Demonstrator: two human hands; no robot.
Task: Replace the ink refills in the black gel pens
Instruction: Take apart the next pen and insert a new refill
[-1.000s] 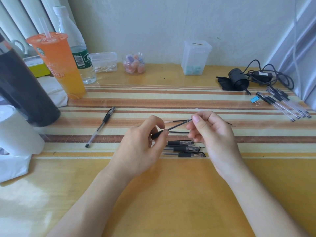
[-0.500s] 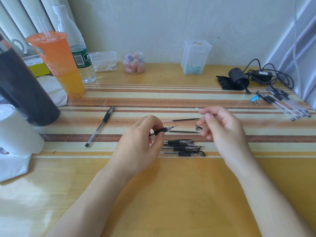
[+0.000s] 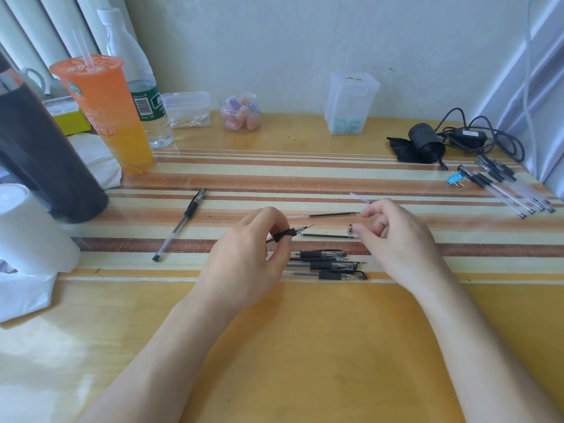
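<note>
glossy wooden desk (image 3: 305, 346), clear plastic pens (image 3: 323, 264), translucent plastic cup (image 3: 103, 114).

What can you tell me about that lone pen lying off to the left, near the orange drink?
The lone pen is a slim stick pen with a clear plastic barrel, a black grip sleeve and a black cap with a clip at its far end; a small black plug closes the near end. It lies flat and diagonal on the striped mat, cap toward the wall. Neither hand touches it, and it sits apart from every other pen.
</note>
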